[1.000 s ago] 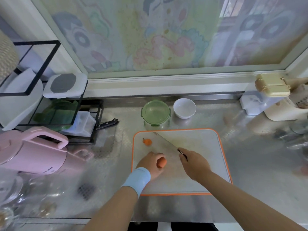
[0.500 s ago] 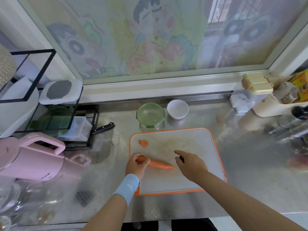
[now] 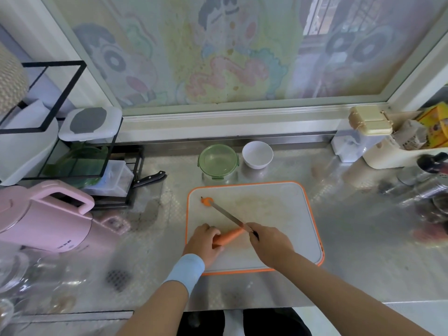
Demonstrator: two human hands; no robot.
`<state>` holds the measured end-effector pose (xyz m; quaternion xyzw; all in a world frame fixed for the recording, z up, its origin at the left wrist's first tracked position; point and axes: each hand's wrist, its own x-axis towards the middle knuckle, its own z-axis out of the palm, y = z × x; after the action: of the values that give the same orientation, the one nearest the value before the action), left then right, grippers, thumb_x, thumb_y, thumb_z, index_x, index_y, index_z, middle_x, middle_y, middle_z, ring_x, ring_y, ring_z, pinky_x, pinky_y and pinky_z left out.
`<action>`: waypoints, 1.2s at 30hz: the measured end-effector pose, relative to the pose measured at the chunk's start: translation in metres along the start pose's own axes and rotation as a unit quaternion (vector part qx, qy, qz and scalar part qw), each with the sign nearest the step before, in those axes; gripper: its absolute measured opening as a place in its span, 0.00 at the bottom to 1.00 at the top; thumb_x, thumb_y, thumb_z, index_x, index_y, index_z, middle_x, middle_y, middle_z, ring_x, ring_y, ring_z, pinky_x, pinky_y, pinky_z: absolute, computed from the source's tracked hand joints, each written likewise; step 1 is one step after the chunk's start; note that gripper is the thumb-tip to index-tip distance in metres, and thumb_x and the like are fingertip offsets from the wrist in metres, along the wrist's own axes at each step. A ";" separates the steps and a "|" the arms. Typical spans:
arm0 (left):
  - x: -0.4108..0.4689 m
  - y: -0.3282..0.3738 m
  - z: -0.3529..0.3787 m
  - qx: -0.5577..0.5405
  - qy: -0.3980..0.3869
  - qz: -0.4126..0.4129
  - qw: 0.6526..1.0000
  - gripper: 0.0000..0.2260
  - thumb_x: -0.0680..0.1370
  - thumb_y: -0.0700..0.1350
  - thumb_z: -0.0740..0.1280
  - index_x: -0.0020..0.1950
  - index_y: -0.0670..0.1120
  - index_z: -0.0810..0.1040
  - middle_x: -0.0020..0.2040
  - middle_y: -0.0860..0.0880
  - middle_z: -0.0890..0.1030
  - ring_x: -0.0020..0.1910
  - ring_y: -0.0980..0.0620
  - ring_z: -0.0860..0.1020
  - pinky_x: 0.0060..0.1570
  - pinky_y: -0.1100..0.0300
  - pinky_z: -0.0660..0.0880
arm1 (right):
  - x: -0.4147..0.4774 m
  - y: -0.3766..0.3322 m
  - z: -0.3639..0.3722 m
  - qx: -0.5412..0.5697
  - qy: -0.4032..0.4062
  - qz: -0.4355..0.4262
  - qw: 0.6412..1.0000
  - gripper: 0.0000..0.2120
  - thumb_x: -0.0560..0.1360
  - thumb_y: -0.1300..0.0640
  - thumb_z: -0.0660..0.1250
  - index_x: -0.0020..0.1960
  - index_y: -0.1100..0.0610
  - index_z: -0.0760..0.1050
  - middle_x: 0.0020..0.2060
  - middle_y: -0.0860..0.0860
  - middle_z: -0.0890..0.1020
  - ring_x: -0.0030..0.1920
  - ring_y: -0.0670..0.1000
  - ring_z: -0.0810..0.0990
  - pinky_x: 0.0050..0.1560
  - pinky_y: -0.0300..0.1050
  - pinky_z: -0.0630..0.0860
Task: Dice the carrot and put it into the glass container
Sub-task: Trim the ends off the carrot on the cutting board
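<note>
An orange carrot [image 3: 228, 237] lies on the white cutting board [image 3: 278, 214] with an orange rim. My left hand [image 3: 204, 243] grips the carrot's thick end at the board's front left. My right hand [image 3: 269, 243] holds a knife [image 3: 226, 214] by its dark handle, and the blade runs up and left across the carrot's thin end. The knife tip touches a small cut carrot piece [image 3: 206, 201] near the board's far left corner. Behind the board stands the round green-rimmed glass container [image 3: 218, 163], with nothing in it.
A white bowl [image 3: 257, 154] sits to the right of the container. A pink kettle [image 3: 46, 217] and a black rack [image 3: 72, 151] with a second knife [image 3: 150, 178] fill the left. Boxes, jars and bottles [image 3: 431, 166] crowd the right edge of the steel counter.
The carrot has turned, its thin end now pointing up-right under the blade. The knife has swung left so its tip reaches the cut piece. The view has shifted slightly.
</note>
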<state>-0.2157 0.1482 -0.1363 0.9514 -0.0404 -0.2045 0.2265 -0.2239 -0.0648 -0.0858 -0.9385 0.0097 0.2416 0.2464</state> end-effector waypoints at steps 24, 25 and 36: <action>0.013 0.010 0.038 0.026 0.177 0.176 0.968 0.18 0.64 0.38 0.76 0.50 0.44 0.73 0.47 0.47 0.74 0.47 0.50 0.70 0.47 0.57 0.77 | -0.011 0.012 0.007 -0.083 -0.007 -0.026 0.996 0.19 0.85 0.52 0.50 0.73 0.43 0.67 0.41 0.48 0.77 0.41 0.52 0.74 0.41 0.46 0.72; 0.013 0.010 0.039 0.021 0.179 0.179 0.967 0.19 0.64 0.38 0.75 0.51 0.44 0.73 0.47 0.47 0.74 0.48 0.50 0.70 0.47 0.57 0.76 | -0.011 0.011 0.007 -0.085 -0.007 -0.023 0.996 0.19 0.85 0.52 0.50 0.73 0.43 0.67 0.41 0.48 0.76 0.41 0.52 0.73 0.40 0.46 0.70; 0.016 0.007 0.041 -0.028 0.171 0.148 0.974 0.17 0.66 0.38 0.75 0.52 0.44 0.75 0.49 0.48 0.74 0.49 0.50 0.74 0.47 0.59 0.78 | 0.007 -0.006 0.001 -0.107 -0.068 0.031 0.991 0.05 0.82 0.61 0.54 0.52 0.51 0.65 0.35 0.50 0.71 0.30 0.50 0.70 0.28 0.44 0.66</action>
<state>-0.2174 0.1226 -0.1727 0.9492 -0.1354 -0.0040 0.2841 -0.2175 -0.0582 -0.0873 -0.9401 -0.0036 0.3121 0.1374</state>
